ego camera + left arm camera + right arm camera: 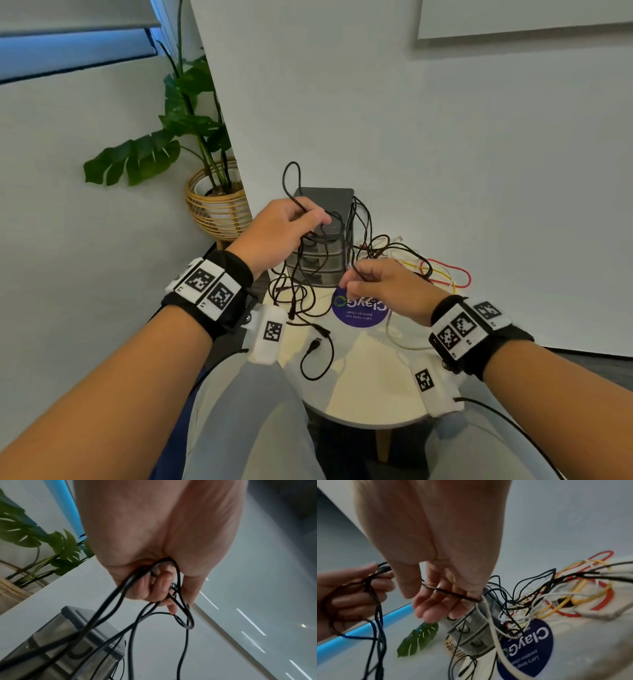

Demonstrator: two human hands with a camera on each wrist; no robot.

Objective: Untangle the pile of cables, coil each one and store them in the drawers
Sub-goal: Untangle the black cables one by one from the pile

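The left hand (277, 233) has its fingers (161, 584) curled round a bunch of loops of the black cable (298, 192), gripping them against the palm above the top of the drawer unit (322, 236). One loop stands up from the fist toward the wall, and the other strands hang down past the front of the drawers to the surface (370, 387), where they pile in loose turns by the unit's near left corner. A free end with a USB plug (314, 346) lies farther toward the near edge, pointing roughly at the left wrist.

The right hand (380, 284) pinches a single black strand between thumb and fingers (436, 605), the other fingers loosely bent. In the right wrist view that strand runs almost level from the pinch toward the left hand, so its long axis lies left to right between the two hands. It cannot be told whether it is the same cable as the gripped loops.

Beyond the right hand, toward the far right edge of the surface, the rest of the pile is tangled: a red cable (455, 274), a yellow cable (421, 269), white cables (498, 639) and more black ones. A round purple sticker (359, 315) lies under the right hand, just in front of the drawer unit. A potted plant (191, 137) stands on the floor beyond the far left edge.
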